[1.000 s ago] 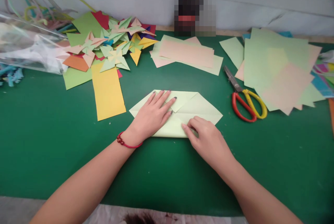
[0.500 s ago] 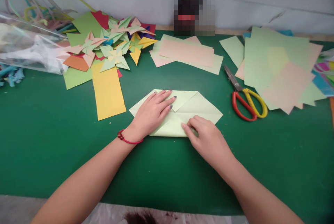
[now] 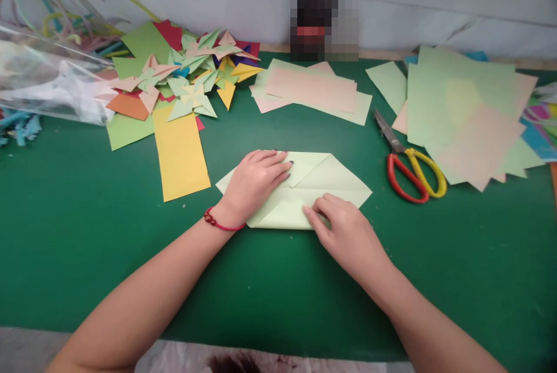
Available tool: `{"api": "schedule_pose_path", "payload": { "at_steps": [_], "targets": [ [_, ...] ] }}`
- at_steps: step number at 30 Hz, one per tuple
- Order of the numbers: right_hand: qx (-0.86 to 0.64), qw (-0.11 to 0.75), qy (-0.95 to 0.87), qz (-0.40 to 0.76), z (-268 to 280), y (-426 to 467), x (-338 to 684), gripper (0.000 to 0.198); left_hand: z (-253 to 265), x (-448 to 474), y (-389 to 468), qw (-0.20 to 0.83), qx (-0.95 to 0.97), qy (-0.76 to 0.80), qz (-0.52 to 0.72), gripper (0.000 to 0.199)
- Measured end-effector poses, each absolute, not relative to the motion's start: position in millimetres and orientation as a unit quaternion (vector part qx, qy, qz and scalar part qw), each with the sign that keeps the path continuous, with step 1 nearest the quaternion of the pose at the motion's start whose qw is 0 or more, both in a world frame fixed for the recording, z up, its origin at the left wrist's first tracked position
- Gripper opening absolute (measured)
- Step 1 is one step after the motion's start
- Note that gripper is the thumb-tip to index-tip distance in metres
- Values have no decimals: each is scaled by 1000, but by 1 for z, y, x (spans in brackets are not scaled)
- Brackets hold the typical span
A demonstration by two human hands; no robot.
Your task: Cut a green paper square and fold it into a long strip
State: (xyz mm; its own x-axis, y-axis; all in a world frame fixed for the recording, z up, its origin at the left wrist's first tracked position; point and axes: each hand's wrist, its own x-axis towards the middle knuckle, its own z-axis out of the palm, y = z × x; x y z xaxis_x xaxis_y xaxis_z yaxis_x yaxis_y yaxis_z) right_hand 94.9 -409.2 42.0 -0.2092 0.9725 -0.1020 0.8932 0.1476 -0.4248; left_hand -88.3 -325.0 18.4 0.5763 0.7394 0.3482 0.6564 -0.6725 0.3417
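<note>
A pale green sheet of folded paper [image 3: 300,205] lies on the green table in front of me, with pointed left and right ends and flaps folded in from the far and near edges. My left hand [image 3: 261,180] rests flat across its left part, fingers stretched toward the far flap; a red cord bracelet circles that wrist. At the near flap, my right hand [image 3: 337,219] has its fingers curled and the thumb close to the index finger, gripping the paper. Part of the left side of the sheet is hidden under my left hand.
Scissors [image 3: 404,158] with red and yellow handles lie to the right, beside a stack of green and pink paper [image 3: 439,100]. Pink and green strips [image 3: 313,89] lie at the back. Folded paper stars [image 3: 191,94], a yellow sheet [image 3: 183,158] and a clear plastic bag [image 3: 52,83] are left.
My left hand has shifted slightly, its fingers drawn closer together and the wrist a little higher and to the right. My right hand and the paper look almost unmoved.
</note>
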Motion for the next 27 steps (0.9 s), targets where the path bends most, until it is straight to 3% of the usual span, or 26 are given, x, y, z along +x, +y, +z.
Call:
{"api": "schedule_pose_path", "payload": {
  "at_steps": [13,17,23,27],
  "targets": [
    [-616,104,-760,181,41,-408,95,28,22,-86,-321,225,834,443,240,20],
    [-615,108,-760,181,42,-409,95,28,22,-85,-321,212,838,448,229,20],
    [-616,100,-757,191,42,-409,95,29,19,-84,-325,157,858,446,199,44],
    [-616,105,-757,191,41,-409,96,28,18,-84,-327,107,872,438,188,41]
  ]
}}
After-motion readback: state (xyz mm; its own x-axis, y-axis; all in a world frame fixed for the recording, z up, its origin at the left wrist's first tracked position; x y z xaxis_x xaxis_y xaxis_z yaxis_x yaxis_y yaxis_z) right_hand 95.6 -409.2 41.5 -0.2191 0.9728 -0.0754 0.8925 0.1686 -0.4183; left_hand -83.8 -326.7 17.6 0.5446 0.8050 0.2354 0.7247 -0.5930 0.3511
